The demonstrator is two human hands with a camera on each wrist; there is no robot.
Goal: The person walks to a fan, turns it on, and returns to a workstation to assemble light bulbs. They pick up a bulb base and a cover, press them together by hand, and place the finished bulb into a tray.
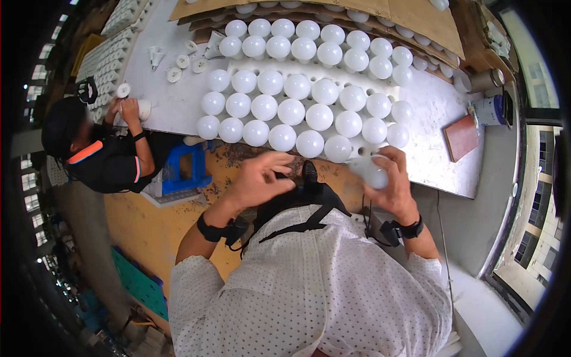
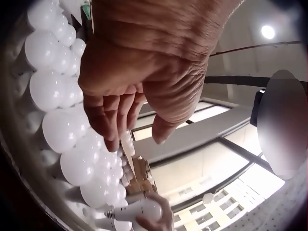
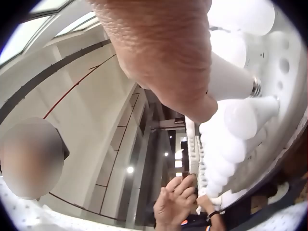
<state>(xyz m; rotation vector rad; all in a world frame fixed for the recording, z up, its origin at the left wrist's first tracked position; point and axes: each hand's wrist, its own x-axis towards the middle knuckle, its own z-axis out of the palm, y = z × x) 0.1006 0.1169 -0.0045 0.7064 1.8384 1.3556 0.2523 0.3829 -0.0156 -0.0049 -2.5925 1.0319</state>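
Observation:
My right hand [image 1: 395,187] grips a white light bulb [image 1: 376,177] at the near right corner of a holed white tray [image 1: 360,150]. In the left wrist view, the held bulb [image 2: 144,210] lies sideways with its metal screw base pointing left. Several rows of round white bulbs [image 1: 319,117] stand in the tray, globes up. My left hand [image 1: 257,179] hovers before the tray's near edge, fingers loosely bent and thumb apart, holding nothing. Its palm [image 2: 130,72] appears close up in the left wrist view.
Another person [image 1: 113,146] sits at the left, handling a small round white part. Loose white parts [image 1: 174,74] lie on the table [image 1: 172,113]. Cardboard layers [image 1: 410,18] with more bulbs are stacked behind. A reddish-brown block [image 1: 461,138] and a white bucket [image 1: 489,111] stand at right.

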